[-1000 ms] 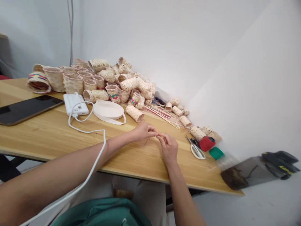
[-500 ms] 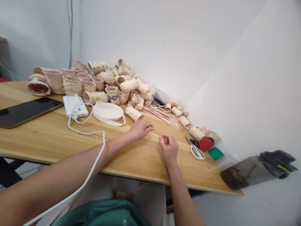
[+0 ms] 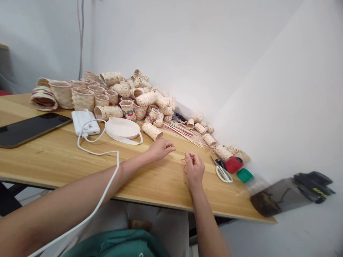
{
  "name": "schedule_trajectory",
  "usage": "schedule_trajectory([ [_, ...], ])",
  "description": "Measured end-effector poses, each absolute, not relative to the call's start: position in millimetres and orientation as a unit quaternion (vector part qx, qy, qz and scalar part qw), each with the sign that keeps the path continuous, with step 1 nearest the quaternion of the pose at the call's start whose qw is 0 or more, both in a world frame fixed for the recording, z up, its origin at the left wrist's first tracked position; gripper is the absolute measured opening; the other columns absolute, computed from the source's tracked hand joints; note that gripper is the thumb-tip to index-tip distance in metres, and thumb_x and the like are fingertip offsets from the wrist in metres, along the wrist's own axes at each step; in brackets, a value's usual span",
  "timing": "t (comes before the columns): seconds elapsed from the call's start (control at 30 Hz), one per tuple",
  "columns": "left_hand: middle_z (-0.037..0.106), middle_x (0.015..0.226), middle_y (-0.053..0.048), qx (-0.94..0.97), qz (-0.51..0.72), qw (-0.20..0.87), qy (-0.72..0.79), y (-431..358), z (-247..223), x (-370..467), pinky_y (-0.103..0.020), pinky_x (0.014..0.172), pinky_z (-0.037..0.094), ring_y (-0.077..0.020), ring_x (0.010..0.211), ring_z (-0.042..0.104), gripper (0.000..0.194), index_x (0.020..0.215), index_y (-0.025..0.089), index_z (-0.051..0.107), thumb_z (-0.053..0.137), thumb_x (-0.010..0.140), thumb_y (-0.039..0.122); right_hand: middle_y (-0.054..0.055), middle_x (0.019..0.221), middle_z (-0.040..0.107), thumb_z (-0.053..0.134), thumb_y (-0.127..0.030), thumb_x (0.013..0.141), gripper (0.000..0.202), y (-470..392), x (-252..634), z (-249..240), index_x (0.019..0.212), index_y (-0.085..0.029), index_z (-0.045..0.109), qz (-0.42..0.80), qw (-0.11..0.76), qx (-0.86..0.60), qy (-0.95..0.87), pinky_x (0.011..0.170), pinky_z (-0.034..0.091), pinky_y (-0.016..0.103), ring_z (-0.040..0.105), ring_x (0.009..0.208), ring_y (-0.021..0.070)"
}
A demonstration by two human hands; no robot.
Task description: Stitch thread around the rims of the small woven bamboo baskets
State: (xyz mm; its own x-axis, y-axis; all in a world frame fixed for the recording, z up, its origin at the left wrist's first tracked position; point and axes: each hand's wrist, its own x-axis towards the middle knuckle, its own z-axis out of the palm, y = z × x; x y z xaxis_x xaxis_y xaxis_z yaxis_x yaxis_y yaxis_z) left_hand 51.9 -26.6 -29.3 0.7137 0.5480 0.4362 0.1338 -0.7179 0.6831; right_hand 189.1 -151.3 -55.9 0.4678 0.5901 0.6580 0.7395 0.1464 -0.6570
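Observation:
My left hand (image 3: 160, 149) is closed in a pinch just above the table. A thin orange-red thread (image 3: 183, 160) runs from its fingertips across a short gap to my right hand (image 3: 195, 168). The right thumb and forefinger are pressed together on that thread, and a small loop of it hangs beside them. Whether a needle is in either pinch is too small to tell. Just beyond my left hand a small woven cylinder basket (image 3: 152, 131) lies on its side on the wooden table (image 3: 158, 182).
Many woven baskets (image 3: 83, 99) are heaped at the back. Thin strips (image 3: 182, 130) lie before them. White-handled scissors (image 3: 224, 175), a red thread spool (image 3: 234, 165) and a dark bottle (image 3: 289, 194) are right. Ribbon roll (image 3: 124, 128), power bank (image 3: 85, 122) and phone (image 3: 32, 127) are left.
My right hand has turned and its curled fingers have straightened somewhat into a pinch, bringing the orange-red thread and its loop into view. The left hand stays nearly in place.

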Motion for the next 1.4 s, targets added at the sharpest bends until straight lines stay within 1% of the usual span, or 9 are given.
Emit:
schedule_trajectory([
  [0.17,0.052,0.057,0.003,0.864,0.320,0.345,0.178,-26,-34,55,-0.021,0.055,0.029,-0.0131,0.059,0.047,0.024,0.067,0.015,0.060,0.052,0.082,0.031,-0.001,0.065,0.059,0.048,-0.044,0.089,0.029,-152,190,-57,0.078,-0.019,0.057,-0.071,0.553,-0.658,-0.506,0.059,0.039,0.026,0.053,0.060,0.0150],
  [0.5,0.046,0.054,0.004,0.844,0.327,0.381,0.188,-11,-28,48,-0.023,0.054,0.027,-0.0124,0.055,0.041,0.023,0.068,0.015,0.059,0.051,0.081,0.033,-0.001,0.062,0.061,0.045,-0.039,0.090,0.026,-155,196,-51,0.080,-0.018,0.057,-0.102,0.572,-0.669,-0.464,0.056,0.040,0.025,0.055,0.056,0.0159],
  [0.7,0.047,0.055,0.005,0.836,0.321,0.406,0.183,-21,-26,52,-0.022,0.055,0.028,-0.0118,0.057,0.042,0.023,0.066,0.014,0.058,0.053,0.078,0.033,0.005,0.082,0.068,0.047,-0.041,0.089,0.033,-153,197,-54,0.099,-0.016,0.067,-0.067,0.547,-0.662,-0.508,0.067,0.045,0.027,0.062,0.070,0.0175],
  [0.83,0.048,0.056,0.004,0.826,0.323,0.426,0.179,-21,-28,53,-0.022,0.054,0.029,-0.0119,0.058,0.042,0.023,0.067,0.014,0.060,0.053,0.078,0.034,0.002,0.069,0.062,0.049,-0.045,0.088,0.038,-151,199,-59,0.103,-0.016,0.068,-0.041,0.524,-0.669,-0.525,0.062,0.043,0.027,0.057,0.062,0.0165],
  [1.0,0.047,0.054,0.005,0.807,0.329,0.461,0.168,-20,-30,54,-0.021,0.054,0.030,-0.0110,0.056,0.042,0.022,0.065,0.014,0.058,0.053,0.076,0.033,-0.007,0.051,0.035,0.055,-0.043,0.084,0.036,-149,199,-60,0.103,-0.016,0.070,-0.014,0.487,-0.684,-0.543,0.058,0.037,0.025,0.041,0.051,0.0130],
  [1.17,0.047,0.057,0.005,0.779,0.331,0.510,0.151,-25,-25,53,-0.020,0.052,0.030,-0.0091,0.053,0.039,0.023,0.068,0.014,0.058,0.055,0.073,0.036,-0.009,0.052,0.038,0.066,-0.034,0.074,0.039,-144,193,-59,0.112,-0.022,0.068,0.042,0.442,-0.691,-0.570,0.055,0.032,0.023,0.039,0.050,0.0114],
  [1.23,0.044,0.055,0.006,0.767,0.330,0.530,0.149,-26,-23,52,-0.019,0.049,0.028,-0.0081,0.049,0.035,0.026,0.071,0.014,0.059,0.055,0.073,0.040,-0.008,0.051,0.042,0.070,-0.032,0.070,0.036,-140,191,-61,0.105,-0.024,0.071,0.062,0.433,-0.690,-0.576,0.053,0.032,0.022,0.040,0.049,0.0111],
  [1.33,0.039,0.051,0.007,0.746,0.343,0.548,0.158,-24,-23,52,-0.019,0.046,0.026,-0.0071,0.045,0.031,0.031,0.072,0.015,0.058,0.055,0.073,0.045,-0.006,0.051,0.050,0.069,-0.036,0.069,0.015,-139,193,-61,0.073,-0.022,0.074,0.068,0.446,-0.688,-0.568,0.052,0.034,0.022,0.043,0.049,0.0111],
  [1.4,0.036,0.048,0.008,0.732,0.360,0.552,0.171,-19,-26,52,-0.019,0.045,0.025,-0.0069,0.043,0.030,0.033,0.072,0.015,0.058,0.056,0.073,0.048,-0.004,0.052,0.052,0.064,-0.044,0.072,0.027,-143,200,-56,0.063,-0.019,0.069,0.044,0.476,-0.693,-0.539,0.050,0.035,0.022,0.044,0.049,0.0115],
])
